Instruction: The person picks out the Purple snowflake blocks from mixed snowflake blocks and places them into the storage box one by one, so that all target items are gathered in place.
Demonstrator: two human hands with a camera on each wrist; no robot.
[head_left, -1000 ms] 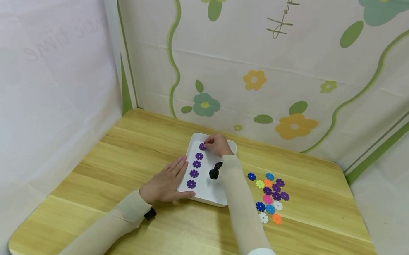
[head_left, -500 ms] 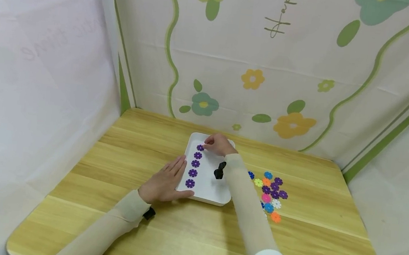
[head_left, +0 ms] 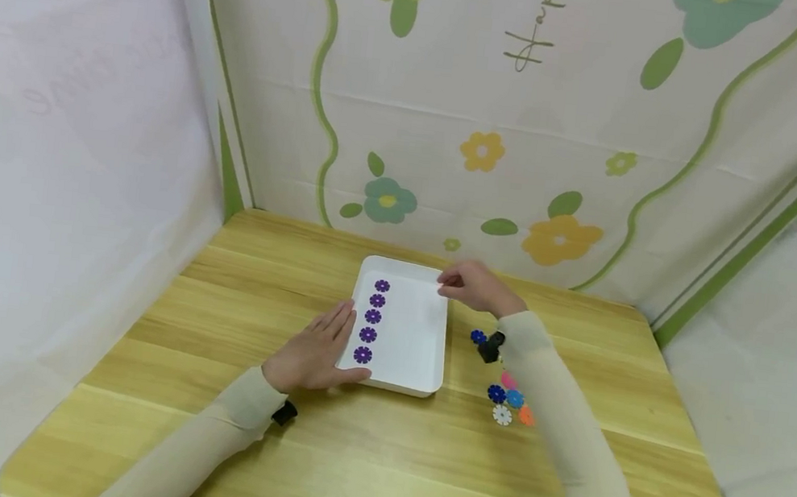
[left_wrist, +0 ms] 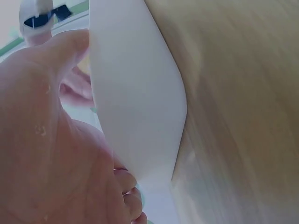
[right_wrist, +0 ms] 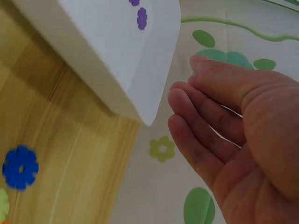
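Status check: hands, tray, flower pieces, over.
Left hand flat against white tray edge. Right hand empty, relaxed, beside tray's far corner. Five purple flowers rowed in tray; mixed pile partly behind right sleeve.

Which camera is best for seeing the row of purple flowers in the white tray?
The head view: all five purple flowers show in a line along the left side of the white tray. The right wrist view catches only two at its top edge. The left wrist view shows just the tray's wall, no flowers.

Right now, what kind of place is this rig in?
Probably a staged tabletop booth, not a lived-in room: a wooden table boxed in by flower-print cloth, bearing only a white tray and loose flower discs.
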